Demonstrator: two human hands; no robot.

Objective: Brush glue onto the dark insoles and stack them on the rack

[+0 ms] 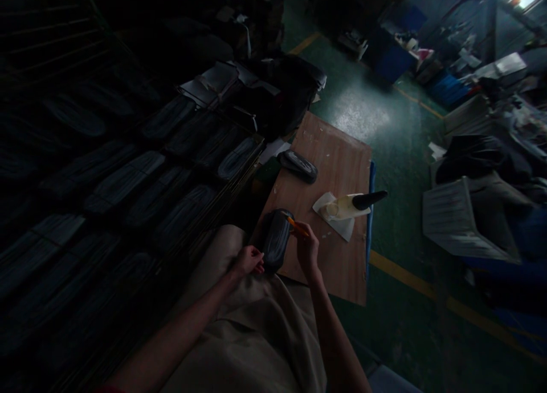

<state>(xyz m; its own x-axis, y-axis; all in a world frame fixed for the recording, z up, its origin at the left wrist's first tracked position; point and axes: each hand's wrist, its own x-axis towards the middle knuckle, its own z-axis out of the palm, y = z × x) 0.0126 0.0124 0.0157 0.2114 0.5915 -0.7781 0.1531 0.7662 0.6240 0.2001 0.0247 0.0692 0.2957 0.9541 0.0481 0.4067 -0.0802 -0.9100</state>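
A dark, oblong bundle with pale streaks (277,240) lies at the near left edge of a wooden board (342,136). My right hand (308,246) is closed around a thin orange stick-like tool (298,226). Its tip meets the upper right part of the bundle; whether it is a pen or a knife I cannot tell. At the bundle's lower left side, my left hand (249,260) has its fingers curled together, and anything pinched in them is too small to make out. A second similar bundle (298,165) rests farther up the board.
Right of the bundle, a cream-coloured container with a black tapered end (344,207) sits on white paper (342,226). Racks of many dark oblong bundles (123,182) fill the left. A white crate (453,216) stands on the green floor (401,302) at right.
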